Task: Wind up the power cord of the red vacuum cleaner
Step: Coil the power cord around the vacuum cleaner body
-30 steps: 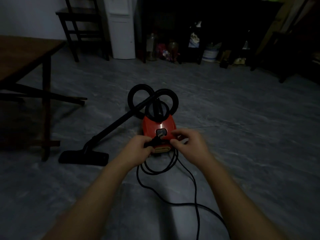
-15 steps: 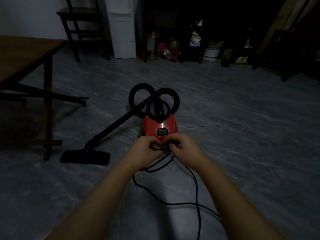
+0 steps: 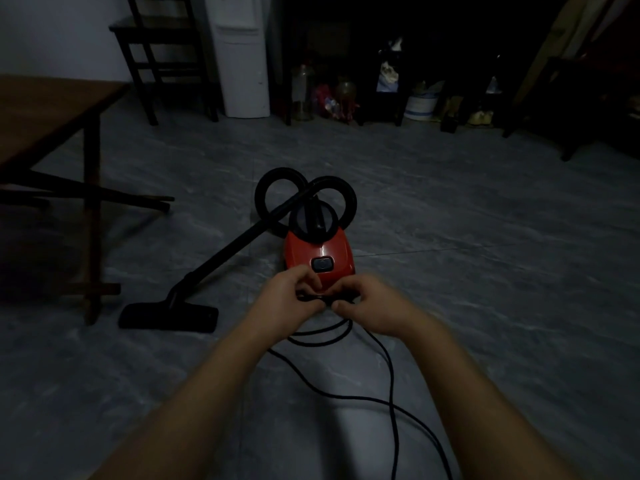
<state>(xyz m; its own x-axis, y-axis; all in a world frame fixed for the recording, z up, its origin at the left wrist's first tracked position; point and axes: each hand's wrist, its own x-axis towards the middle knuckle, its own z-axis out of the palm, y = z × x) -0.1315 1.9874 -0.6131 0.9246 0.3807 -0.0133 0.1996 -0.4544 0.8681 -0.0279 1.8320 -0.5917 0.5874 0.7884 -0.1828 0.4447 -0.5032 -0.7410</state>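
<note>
**Cord-winding under way in a dim room.** A short stretch of the black power cord [image 3: 392,382] is held between two bare hands at the near end of the red vacuum cleaner [image 3: 320,252]. The left hand [image 3: 287,299] has its fingers curled in, pinching the cord. The right hand [image 3: 370,303] closes thumb and bent fingers on it, slightly to the vacuum's right.

One loop hangs beneath the hands. Two loose strands trail over the grey floor [image 3: 485,306] from the vacuum toward the wearer, crossing once.

To wind it well, each new loop should probably match the one already hanging. The left hand would anchor the bundle while the right draws slack in evenly, so the crossed strands do not knot.

The held stretch lies crosswise to the vacuum. The vacuum's long axis runs away from the wearer, switch end nearest and coiled hose [image 3: 260,199] at the far end. The wand [image 3: 228,251] slants leftward from the vacuum to the floor head [image 3: 169,317], and a wooden table [image 3: 52,109] stands farther left.
</note>
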